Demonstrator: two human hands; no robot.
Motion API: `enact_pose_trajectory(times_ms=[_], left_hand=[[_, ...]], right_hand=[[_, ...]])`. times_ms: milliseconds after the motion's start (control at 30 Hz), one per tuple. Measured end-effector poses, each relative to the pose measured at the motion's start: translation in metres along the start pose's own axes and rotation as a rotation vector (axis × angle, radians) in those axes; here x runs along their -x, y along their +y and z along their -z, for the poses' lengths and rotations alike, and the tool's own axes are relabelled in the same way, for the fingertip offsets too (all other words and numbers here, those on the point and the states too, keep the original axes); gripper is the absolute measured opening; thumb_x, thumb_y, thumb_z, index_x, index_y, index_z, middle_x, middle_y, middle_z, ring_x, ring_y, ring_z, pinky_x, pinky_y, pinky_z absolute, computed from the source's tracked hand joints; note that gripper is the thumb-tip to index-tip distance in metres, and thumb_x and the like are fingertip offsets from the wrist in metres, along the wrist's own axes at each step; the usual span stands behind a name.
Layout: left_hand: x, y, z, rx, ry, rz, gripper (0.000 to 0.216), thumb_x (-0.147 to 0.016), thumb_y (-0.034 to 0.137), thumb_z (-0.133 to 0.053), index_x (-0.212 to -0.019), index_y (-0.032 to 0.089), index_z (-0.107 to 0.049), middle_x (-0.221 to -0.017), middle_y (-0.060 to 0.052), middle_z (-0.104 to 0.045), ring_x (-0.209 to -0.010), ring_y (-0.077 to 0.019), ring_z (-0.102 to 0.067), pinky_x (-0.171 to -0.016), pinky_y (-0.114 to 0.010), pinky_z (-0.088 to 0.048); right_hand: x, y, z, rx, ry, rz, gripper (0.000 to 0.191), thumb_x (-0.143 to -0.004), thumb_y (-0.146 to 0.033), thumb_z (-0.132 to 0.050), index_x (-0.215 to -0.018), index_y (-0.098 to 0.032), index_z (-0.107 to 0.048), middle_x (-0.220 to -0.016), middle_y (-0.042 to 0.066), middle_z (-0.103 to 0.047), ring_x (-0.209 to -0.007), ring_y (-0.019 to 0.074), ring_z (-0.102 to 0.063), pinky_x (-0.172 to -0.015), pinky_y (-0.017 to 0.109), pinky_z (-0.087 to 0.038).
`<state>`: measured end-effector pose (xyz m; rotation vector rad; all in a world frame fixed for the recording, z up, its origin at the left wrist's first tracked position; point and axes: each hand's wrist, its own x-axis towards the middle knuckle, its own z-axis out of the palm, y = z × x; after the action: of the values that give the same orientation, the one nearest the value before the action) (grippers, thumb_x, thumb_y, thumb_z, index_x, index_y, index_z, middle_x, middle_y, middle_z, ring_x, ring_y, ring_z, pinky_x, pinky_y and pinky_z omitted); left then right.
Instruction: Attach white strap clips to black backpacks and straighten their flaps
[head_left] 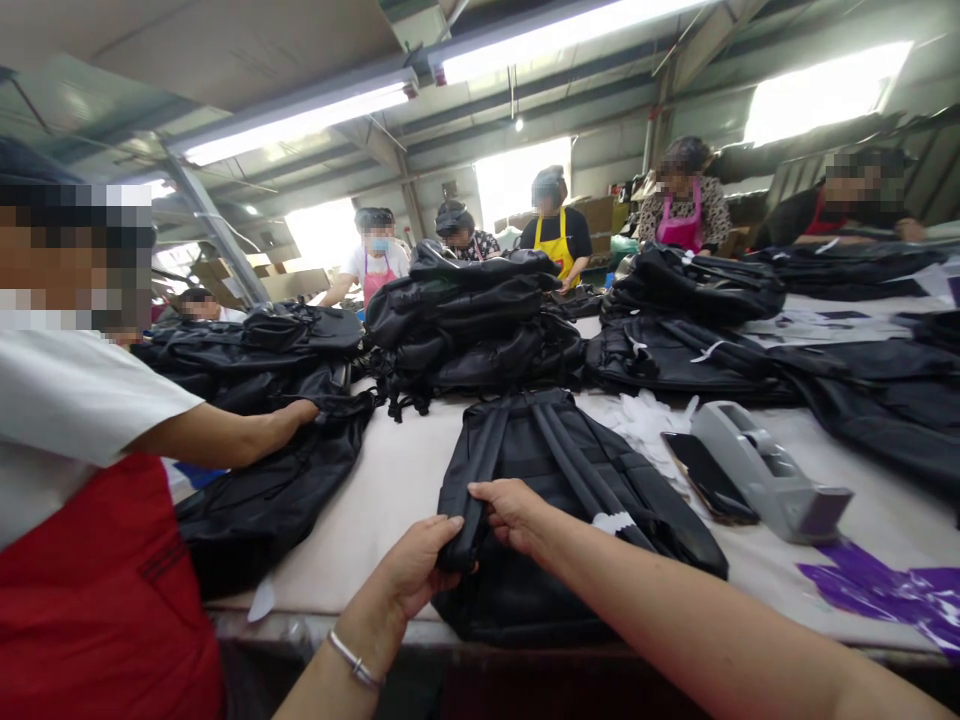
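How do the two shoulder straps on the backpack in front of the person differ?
The left strap is held near its lower end by the left hand and right hand; neither hand grips the right strap. The right strap has a white wrap low down; none shows on the left strap. The left strap slants down to the left, the right strap to the right. Both are black and run from the top of the black backpack.
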<state>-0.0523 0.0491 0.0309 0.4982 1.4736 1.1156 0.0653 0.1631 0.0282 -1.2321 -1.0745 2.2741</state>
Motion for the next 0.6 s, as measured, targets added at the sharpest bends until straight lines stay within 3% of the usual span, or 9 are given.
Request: enact_pose_trajectory(times_ms=[200,333,500,600], left_hand=[[-0.006,0.015,0.000,0.028,-0.166,0.058,0.040,-0.086,0.045,-0.062,-0.104,0.009,-0.065,-0.095,-0.013,-0.070,-0.081,-0.0215,-0.069,-0.062,-0.030,-0.058],[-0.016,0.014,-0.002,0.015,-0.065,-0.003,0.031,-0.086,0.039,-0.065,-0.091,0.009,-0.067,-0.080,-0.011,-0.070,-0.066,-0.0178,-0.067,-0.051,-0.023,-0.052],[-0.023,0.003,-0.005,0.031,-0.044,-0.120,0.034,-0.083,0.042,-0.068,-0.081,0.008,-0.066,-0.068,-0.010,-0.069,-0.058,-0.0148,-0.064,-0.050,-0.019,-0.048],[-0.022,0.001,-0.010,-0.046,-0.021,-0.170,0.041,-0.080,0.049,-0.068,-0.081,0.008,-0.065,-0.065,-0.009,-0.068,-0.053,-0.0122,-0.060,-0.045,-0.018,-0.043]], right_hand=[[-0.001,0.001,-0.010,0.033,0.105,0.113,0.026,-0.085,-0.022,-0.061,-0.069,-0.021,-0.041,-0.042,-0.010,-0.033,-0.033,0.0060,-0.027,-0.035,0.019,-0.015],[0.003,-0.001,-0.009,0.058,0.093,0.133,0.026,-0.088,-0.027,-0.059,-0.070,-0.021,-0.041,-0.043,-0.010,-0.034,-0.034,0.0058,-0.028,-0.035,0.018,-0.017],[0.009,0.001,0.001,0.140,-0.060,0.044,0.042,-0.089,-0.052,-0.054,-0.069,-0.016,-0.051,-0.052,-0.004,-0.048,-0.034,0.0041,-0.028,-0.034,0.018,-0.014],[0.008,0.001,0.002,0.229,-0.064,0.026,0.035,-0.088,-0.043,-0.056,-0.066,-0.016,-0.050,-0.047,-0.005,-0.045,-0.032,0.0048,-0.028,-0.033,0.018,-0.015]])
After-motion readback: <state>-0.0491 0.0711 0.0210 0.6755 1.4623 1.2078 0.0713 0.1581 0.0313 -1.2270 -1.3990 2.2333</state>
